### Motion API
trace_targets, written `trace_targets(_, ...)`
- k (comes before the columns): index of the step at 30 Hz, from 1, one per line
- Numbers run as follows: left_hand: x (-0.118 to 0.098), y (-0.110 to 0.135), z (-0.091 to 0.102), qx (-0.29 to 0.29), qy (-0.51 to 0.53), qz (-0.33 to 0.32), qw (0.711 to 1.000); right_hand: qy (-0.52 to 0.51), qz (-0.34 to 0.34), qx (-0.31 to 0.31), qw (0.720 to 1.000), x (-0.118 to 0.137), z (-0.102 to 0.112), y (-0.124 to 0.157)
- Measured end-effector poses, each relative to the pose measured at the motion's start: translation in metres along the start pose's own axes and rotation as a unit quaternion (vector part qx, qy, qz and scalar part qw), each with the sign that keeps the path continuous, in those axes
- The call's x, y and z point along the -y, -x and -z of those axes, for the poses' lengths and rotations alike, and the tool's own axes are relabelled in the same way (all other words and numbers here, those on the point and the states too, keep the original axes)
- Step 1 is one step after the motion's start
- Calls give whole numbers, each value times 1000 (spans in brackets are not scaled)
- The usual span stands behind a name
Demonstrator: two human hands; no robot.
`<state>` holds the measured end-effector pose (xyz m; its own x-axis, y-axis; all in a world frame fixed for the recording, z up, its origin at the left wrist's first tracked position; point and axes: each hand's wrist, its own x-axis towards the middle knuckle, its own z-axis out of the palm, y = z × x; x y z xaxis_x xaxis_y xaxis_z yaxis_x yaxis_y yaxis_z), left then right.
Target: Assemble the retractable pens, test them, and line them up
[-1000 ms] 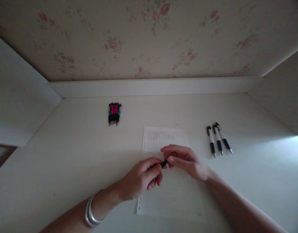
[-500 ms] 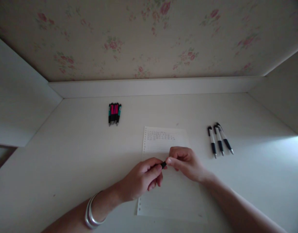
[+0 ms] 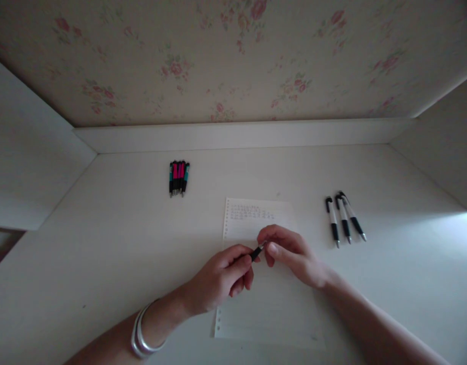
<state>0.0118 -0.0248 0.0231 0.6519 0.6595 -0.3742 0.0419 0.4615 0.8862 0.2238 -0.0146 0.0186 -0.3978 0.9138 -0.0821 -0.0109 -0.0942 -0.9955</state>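
A pen (image 3: pixel 257 252) with a black grip and a silver tip is held over the paper, slanting up to the right. My left hand (image 3: pixel 229 274) is closed around its barrel, most of which the fingers hide. At the silver tip, the thumb and curled fingers of my right hand (image 3: pixel 288 252) loosely surround the point, the tip showing between them. Under both hands lies a sheet of lined paper (image 3: pixel 271 319) with punched holes down its left edge and handwritten lines near its top.
Several pens (image 3: pixel 179 178) with pink, teal and black barrels lie side by side at the back left. Three white-and-black pens (image 3: pixel 344 219) rest to the right of the paper. Behind the white desk (image 3: pixel 123 213) stands a flower-patterned wall (image 3: pixel 203 61), with white side panels left and right.
My right fingers have loosened and spread a little at the pen's end, uncovering its silver tip. My left hand keeps its hold, almost unmoved.
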Motion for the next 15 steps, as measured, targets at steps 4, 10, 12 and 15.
trace_targets(4,0,1,0,4,-3,9,1000,15,-21,21,999,-1,2,0)
trace_targets(10,-4,2,0,5,-19,5,1000,63,-29,-5,998,-4,4,1)
trace_targets(12,-4,2,0,5,-11,7,1000,20,-18,-6,1000,-3,4,1)
trace_targets(15,-3,1,0,5,-8,11,1000,48,-26,15,998,-3,4,1)
